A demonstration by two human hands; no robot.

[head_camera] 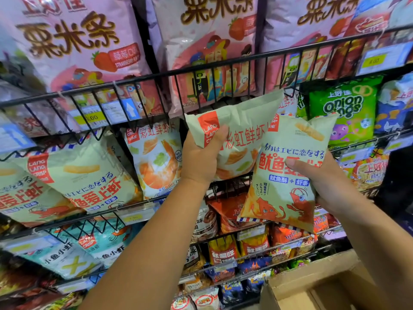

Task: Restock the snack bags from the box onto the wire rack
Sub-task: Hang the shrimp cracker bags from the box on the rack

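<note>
left hand [201,162] grips a "LANG LANG" bag [241,130], right hand [333,184] grips a squid-print bag [288,191], green "onion rings" bag [344,113] just behind

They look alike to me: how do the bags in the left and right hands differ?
The prawn bag in the left hand shows photographed crisps; the squid bag in the right hand shows cartoon creatures. The squid bag overlaps the prawn bag, which is held higher. Both are pale green with red corner labels.
</note>
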